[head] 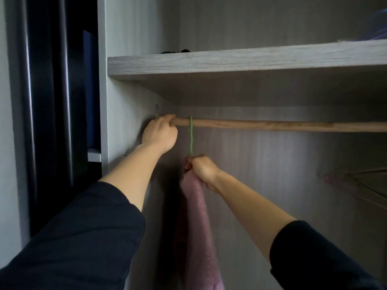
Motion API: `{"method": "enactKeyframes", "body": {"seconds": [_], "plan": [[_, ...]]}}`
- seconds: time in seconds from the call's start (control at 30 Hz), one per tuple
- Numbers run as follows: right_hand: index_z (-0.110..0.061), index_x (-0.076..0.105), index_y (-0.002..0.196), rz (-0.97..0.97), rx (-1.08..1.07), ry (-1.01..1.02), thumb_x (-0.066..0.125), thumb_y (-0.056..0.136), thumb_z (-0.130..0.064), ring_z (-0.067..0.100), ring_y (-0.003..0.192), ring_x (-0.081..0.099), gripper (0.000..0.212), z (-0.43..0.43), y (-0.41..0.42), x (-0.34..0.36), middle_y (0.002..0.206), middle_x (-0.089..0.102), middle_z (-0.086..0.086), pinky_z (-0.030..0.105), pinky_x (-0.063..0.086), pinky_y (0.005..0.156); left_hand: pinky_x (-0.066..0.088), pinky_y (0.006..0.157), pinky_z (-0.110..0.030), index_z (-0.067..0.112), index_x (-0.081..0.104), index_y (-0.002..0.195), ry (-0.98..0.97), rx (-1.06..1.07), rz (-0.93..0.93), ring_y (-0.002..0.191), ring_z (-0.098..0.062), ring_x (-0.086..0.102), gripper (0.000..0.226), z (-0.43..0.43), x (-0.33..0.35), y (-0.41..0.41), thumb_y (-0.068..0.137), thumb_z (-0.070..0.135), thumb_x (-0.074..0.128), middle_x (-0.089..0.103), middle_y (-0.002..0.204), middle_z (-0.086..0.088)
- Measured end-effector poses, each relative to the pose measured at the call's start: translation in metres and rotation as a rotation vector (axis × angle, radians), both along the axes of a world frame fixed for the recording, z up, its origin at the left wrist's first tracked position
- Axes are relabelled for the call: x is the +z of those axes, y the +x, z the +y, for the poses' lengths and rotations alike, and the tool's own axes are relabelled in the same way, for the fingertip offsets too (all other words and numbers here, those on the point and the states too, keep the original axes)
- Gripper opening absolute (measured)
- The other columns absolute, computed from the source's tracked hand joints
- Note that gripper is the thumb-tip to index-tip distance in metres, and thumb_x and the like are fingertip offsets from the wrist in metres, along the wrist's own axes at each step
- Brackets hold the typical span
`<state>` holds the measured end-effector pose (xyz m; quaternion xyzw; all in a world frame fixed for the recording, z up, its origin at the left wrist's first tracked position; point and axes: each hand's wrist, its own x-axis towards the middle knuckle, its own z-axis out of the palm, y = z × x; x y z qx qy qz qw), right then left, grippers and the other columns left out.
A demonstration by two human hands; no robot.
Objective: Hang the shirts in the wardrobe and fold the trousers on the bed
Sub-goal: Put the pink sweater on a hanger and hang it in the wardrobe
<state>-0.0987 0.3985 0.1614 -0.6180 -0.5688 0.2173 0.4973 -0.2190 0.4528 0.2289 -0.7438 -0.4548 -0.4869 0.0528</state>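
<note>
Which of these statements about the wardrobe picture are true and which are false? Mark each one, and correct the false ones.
1. The green hook sits over the wooden rail. True.
2. The left hand rests flat on the shelf. False: it grips the wooden rail near its left end, below the shelf.
3. The right hand grips the top of the pink shirt, just under the green hook. True.
4. The pink shirt lies folded on the shelf. False: it hangs down below the rail.
</note>
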Motion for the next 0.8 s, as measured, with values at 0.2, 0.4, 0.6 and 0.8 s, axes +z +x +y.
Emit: {"method": "enactKeyframes", "body": {"seconds": [0.2, 0.4, 0.6, 0.8], "plan": [[-0.013, 0.062, 0.079, -0.028, 0.094, -0.009, 0.044, 0.098, -0.025, 0.030, 0.097, 0.062, 0.029, 0.022, -0.016, 0.000, 0.098, 0.065, 0.017, 0.041, 0.047, 0.094, 0.032, 0.108, -0.031, 0.025, 0.048, 0.139, -0.069, -0.036, -0.075, 0.133, -0.027, 0.042, 0.043, 0.000, 0.012, 0.000, 0.098, 0.021, 0.035, 0.046, 0.146, -0.005], [-0.005, 0.062, 0.118, -0.099, 0.149, -0.002, 0.040, 0.102, -0.033, 0.026, 0.106, 0.058, 0.039, 0.033, -0.031, 0.002, 0.116, 0.062, 0.013, 0.033, 0.045, 0.095, 0.033, 0.102, -0.034, 0.023, 0.054, 0.134, -0.151, -0.009, 0.011, 0.127, -0.034, 0.045, 0.050, -0.004, 0.022, 0.001, 0.104, 0.035, 0.016, 0.048, 0.140, -0.017], [-0.006, 0.049, 0.136, -0.263, 0.177, 0.037, 0.024, 0.105, -0.037, 0.028, 0.131, 0.044, 0.050, 0.022, -0.027, -0.001, 0.142, 0.047, 0.016, 0.031, 0.032, 0.110, 0.040, 0.094, -0.034, 0.014, 0.063, 0.124, -0.081, -0.008, -0.036, 0.120, -0.036, 0.052, 0.046, -0.010, 0.013, -0.001, 0.102, 0.039, 0.032, 0.058, 0.130, -0.017], [-0.012, 0.060, 0.104, -0.396, 0.005, 0.079, 0.041, 0.099, -0.022, 0.029, 0.113, 0.052, 0.022, 0.000, 0.032, -0.007, 0.119, 0.059, 0.012, 0.030, 0.042, 0.094, 0.016, 0.118, -0.036, 0.014, 0.030, 0.149, -0.032, 0.025, 0.144, 0.144, -0.026, 0.023, 0.053, -0.012, -0.006, 0.011, 0.100, 0.033, 0.036, 0.024, 0.157, -0.010]]}}
